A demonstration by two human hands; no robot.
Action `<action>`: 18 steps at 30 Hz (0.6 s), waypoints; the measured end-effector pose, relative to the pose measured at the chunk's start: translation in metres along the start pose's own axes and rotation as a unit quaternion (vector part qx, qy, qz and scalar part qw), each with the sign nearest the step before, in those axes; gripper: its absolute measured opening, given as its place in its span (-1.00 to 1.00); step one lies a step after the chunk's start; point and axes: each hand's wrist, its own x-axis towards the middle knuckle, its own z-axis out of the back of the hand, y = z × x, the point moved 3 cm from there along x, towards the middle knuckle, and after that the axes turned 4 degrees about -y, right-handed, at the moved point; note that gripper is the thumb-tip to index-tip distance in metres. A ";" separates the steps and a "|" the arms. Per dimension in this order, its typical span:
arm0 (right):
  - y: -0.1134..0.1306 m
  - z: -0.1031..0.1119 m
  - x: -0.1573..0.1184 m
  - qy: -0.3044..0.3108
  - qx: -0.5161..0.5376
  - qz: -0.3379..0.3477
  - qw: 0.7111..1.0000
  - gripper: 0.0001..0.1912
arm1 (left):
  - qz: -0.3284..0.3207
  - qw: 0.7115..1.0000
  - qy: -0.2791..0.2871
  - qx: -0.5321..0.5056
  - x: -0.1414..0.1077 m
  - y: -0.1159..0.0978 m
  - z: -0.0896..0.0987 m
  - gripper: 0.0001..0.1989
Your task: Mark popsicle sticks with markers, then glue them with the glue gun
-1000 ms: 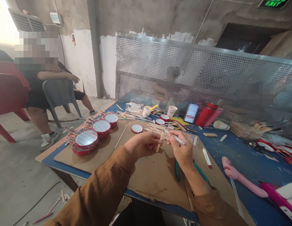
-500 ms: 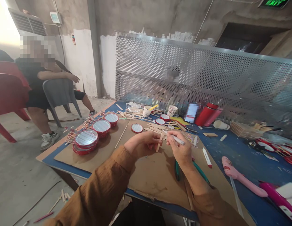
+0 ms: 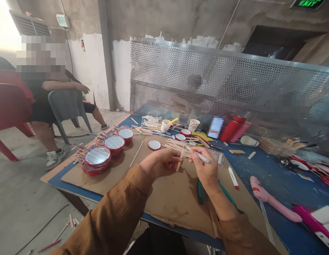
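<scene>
Over the brown cardboard sheet (image 3: 177, 209) on our blue table (image 3: 260, 177), our left hand (image 3: 161, 160) is curled closed, its fingers (image 3: 175, 159) pinching a flat wooden craft stick (image 3: 179, 163) that stands tilted, its lower end pointing toward us. Our right hand (image 3: 204, 170) grips a white marker (image 3: 203, 157) between thumb and fingers, the marker's tip just beside the top of the stick; whether they touch, we cannot tell. Below the right wrist lies a green-handled hand tool (image 3: 200, 193), with a red-capped marker (image 3: 233, 177) to its right. Farther left, stacked red-rimmed round mirrors (image 3: 97, 159) sit on the cardboard near a thin loose stick (image 3: 136, 154). Beyond our hands lie a heap of craft sticks (image 3: 175, 145), a paper cup (image 3: 193, 124) and a red flask (image 3: 230, 129). Past the table, a seated person (image 3: 39, 102) sits beside a grey plastic chair (image 3: 66, 106), and a perforated metal panel (image 3: 207, 78) stands behind the table.
</scene>
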 end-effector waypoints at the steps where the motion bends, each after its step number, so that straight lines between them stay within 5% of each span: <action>1: 0.000 0.000 0.000 0.001 0.000 0.001 1.000 -0.68 | 0.001 1.000 0.001 0.008 0.000 -0.001 0.000 -0.83; 18: 0.004 0.000 0.000 -0.001 0.005 0.004 1.000 -0.69 | -0.007 0.999 0.020 0.039 0.004 0.002 0.003 -0.80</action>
